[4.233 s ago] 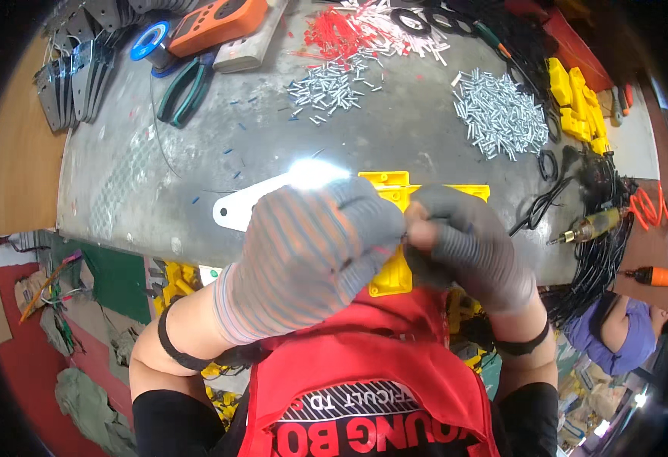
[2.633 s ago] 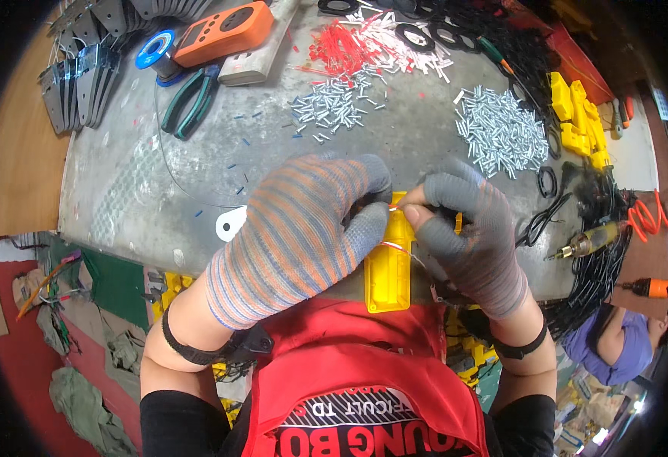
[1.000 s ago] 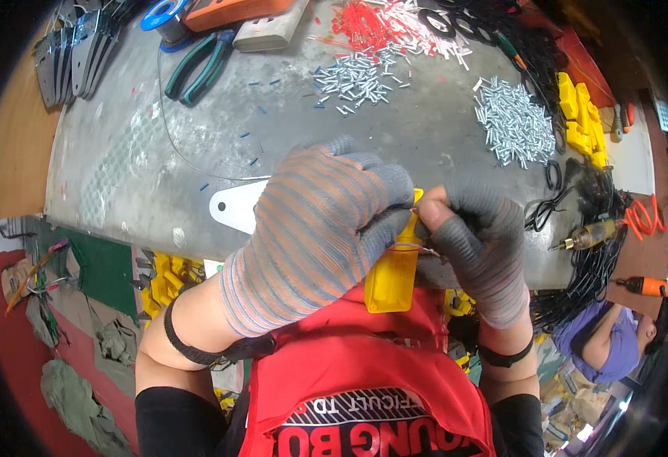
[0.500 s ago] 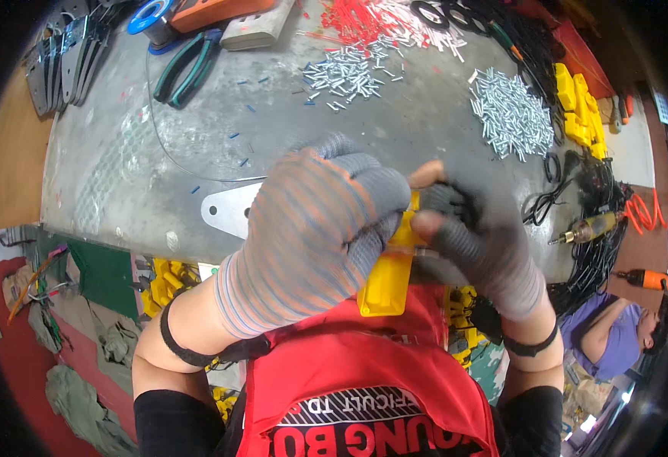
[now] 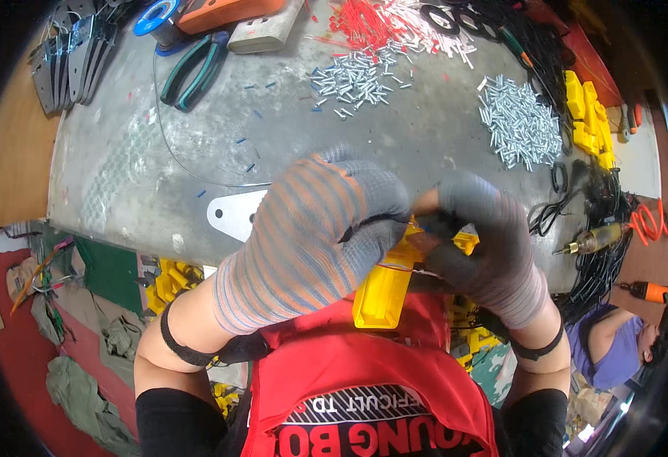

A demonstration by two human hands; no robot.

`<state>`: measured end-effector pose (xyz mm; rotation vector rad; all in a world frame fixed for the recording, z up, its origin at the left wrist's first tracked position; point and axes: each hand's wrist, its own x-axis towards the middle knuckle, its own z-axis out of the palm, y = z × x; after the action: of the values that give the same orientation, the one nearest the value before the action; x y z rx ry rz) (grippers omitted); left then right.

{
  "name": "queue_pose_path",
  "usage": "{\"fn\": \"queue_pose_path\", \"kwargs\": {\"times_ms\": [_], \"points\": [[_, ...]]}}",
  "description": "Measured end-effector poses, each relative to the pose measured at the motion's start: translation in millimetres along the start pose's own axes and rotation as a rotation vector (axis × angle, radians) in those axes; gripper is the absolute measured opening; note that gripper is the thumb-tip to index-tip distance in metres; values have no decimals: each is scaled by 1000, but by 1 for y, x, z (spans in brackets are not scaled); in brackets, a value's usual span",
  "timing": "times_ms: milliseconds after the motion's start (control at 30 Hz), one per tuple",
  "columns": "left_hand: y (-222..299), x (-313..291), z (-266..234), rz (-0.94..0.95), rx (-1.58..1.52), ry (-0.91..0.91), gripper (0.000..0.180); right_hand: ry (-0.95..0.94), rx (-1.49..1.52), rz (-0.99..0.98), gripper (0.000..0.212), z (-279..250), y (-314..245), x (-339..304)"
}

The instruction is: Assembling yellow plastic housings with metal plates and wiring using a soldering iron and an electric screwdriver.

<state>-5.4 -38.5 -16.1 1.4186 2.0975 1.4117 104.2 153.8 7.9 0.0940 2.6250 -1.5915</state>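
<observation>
Head view, scuffed grey tabletop, heaped screws, yellow casing, another person

On the workbench, pliers lie at left, before the wire spool. Smaller screw pile lies beyond the plastic housing; larger screw pile right of both; power screwdriver farther right.

Bright light covers the grey tabletop, while the fisheye view bends straight edges and darkens to black.
</observation>
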Motion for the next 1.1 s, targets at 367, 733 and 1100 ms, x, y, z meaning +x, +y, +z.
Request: {"fn": "queue_pose_path", "kwargs": {"times_ms": [367, 733, 1100], "points": [[2, 3, 1, 56, 75, -19, 11, -132, 329, 394, 25, -5, -7, 1], [1, -4, -28, 58, 108, -20, 28, -86, 0, 249, 28, -21, -33, -3], [-20, -11, -109, -50, 946, -511, 15, 190, -403, 113, 40, -97, -7, 61]]}}
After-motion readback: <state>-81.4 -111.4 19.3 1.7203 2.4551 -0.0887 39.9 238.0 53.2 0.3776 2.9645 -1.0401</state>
